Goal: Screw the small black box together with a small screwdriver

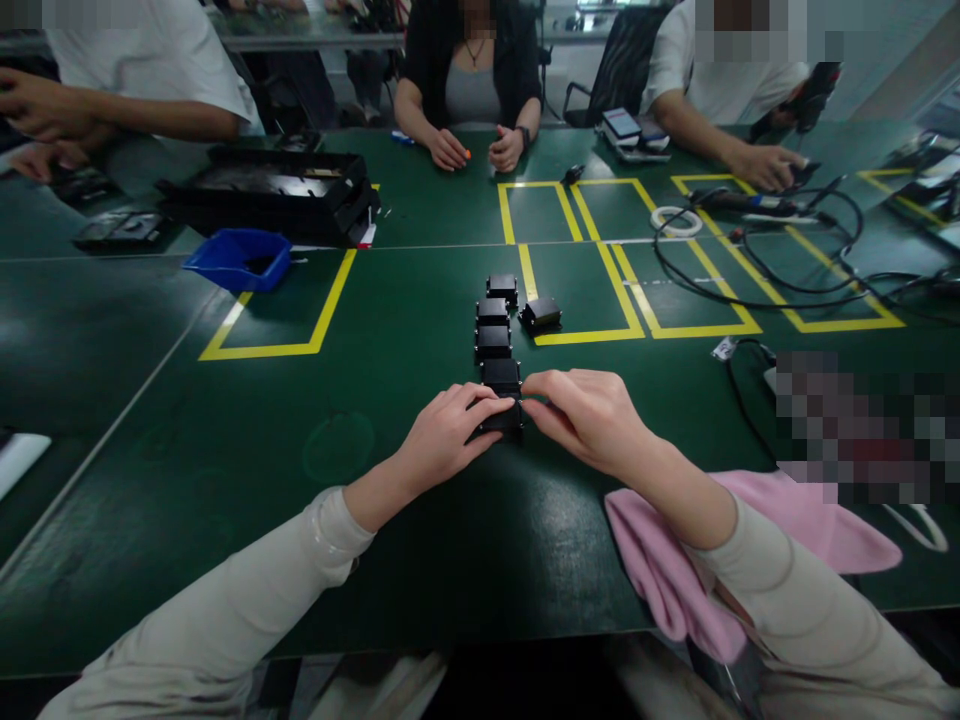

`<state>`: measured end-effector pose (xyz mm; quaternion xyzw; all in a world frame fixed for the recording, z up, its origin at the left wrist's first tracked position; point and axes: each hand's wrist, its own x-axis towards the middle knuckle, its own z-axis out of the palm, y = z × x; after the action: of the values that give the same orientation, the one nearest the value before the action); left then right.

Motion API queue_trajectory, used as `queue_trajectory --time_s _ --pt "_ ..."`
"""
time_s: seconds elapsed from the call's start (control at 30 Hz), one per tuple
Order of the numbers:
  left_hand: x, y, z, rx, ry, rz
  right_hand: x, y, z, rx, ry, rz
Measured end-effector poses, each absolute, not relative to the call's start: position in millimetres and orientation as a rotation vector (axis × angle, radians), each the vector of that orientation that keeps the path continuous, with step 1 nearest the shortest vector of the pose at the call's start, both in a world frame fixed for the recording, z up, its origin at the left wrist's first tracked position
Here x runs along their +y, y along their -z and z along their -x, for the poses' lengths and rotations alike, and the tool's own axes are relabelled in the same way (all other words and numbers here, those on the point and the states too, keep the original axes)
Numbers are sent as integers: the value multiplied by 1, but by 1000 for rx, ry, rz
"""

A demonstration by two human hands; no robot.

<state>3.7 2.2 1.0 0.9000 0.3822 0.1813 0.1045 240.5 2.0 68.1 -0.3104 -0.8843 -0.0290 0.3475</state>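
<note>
Steadying the nearest black box (pixel 506 416) while we work at its right edge is, as we judge it, the step in hand. Our left hand (pixel 444 432) holds that box, fingers laid across its top and thumb against its near side. Our right hand (pixel 589 415) has thumb and forefinger narrowed at the box's right edge — we cannot tell whether anything small sits between the tips.

Just beyond our left fingertips lies a second box (pixel 501 374), and three more boxes (pixel 493 341) run in a line farther out. A separate box (pixel 541 315) rests beside that line, beyond our right fingertips. Well to the left of our fingers is a blue bin (pixel 240 258) with something dark inside.

The next move, we think, calls for a light, exact touch from the right fingertips and a firm left hold — otherwise the box could slide into its neighbour.
</note>
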Motion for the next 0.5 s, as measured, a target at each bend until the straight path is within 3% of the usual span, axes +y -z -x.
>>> queue_trajectory --time_s 0.5 --pt "3 -1 -4 1130 -533 -2641 2 -66 -240 -2286 92 832"
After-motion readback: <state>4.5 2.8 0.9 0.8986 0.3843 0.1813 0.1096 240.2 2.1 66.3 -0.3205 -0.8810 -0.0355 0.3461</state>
